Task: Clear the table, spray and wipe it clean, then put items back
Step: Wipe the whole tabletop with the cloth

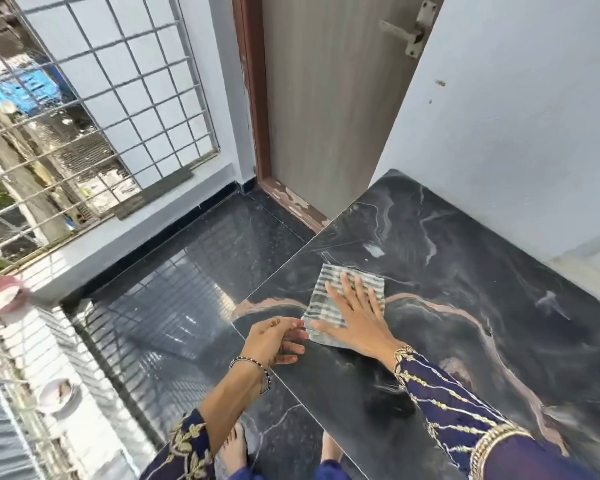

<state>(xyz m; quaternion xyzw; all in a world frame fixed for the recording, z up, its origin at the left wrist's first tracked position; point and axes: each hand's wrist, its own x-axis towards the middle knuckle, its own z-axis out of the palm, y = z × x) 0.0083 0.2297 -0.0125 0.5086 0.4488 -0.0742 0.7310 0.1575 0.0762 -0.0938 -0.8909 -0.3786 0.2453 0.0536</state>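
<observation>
Table [465, 251]: dark marble top; judged mid-wipe.
Cloth [321, 304]: striped, lying flat on the table near its left edge.
Right hand [357, 320]: fingers spread flat on the cloth, pressing it down to wipe.
Left hand [274, 337]: at the table edge, fingertips curled at the cloth's corner, perhaps steadying it; pinch uncertain.

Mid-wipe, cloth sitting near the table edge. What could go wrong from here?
1. The cloth lies close to the table's near edge under the flat right hand. A stroke that way could push it off onto the floor.
2. A pale smear sits farther back, beyond the cloth, and may get missed.
3. Bare feet stand on the glossy floor, so any drips could make it slippery.
</observation>
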